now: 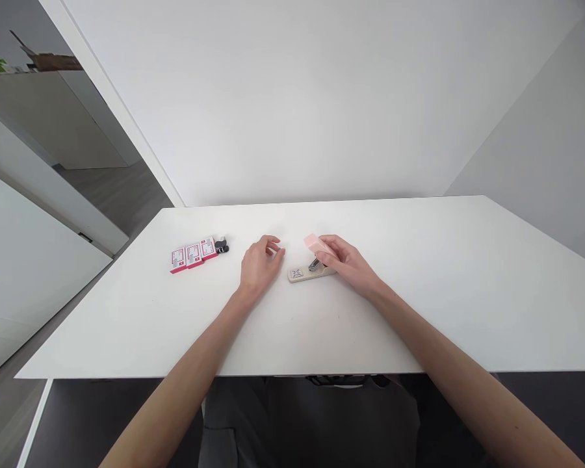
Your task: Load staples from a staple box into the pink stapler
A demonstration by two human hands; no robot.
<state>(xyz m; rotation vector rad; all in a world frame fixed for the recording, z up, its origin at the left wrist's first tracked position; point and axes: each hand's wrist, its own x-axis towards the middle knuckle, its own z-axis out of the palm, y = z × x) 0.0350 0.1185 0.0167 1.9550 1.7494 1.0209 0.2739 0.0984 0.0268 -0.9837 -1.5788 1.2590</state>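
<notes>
A stapler with a pale pink top arm (pixel 316 244) and a long beige base (pixel 309 273) sits at the middle of the white table. My right hand (pixel 346 260) grips the pink arm, which is tilted up from the base. Between the two, part of the metal staple channel (pixel 314 264) shows; my fingers hide the hinge end. A patterned square marks the base's left end. Left of the stapler, my left hand (pixel 260 265) rests on the table with its fingers loosely bent and apart, holding nothing.
Several small red-and-white boxes (pixel 194 255) lie in a slanting row at the left of the table (pixel 419 273). A small black object (pixel 221 245) touches their right end; I cannot make out its kind. A white wall (pixel 312 104) rises behind the table.
</notes>
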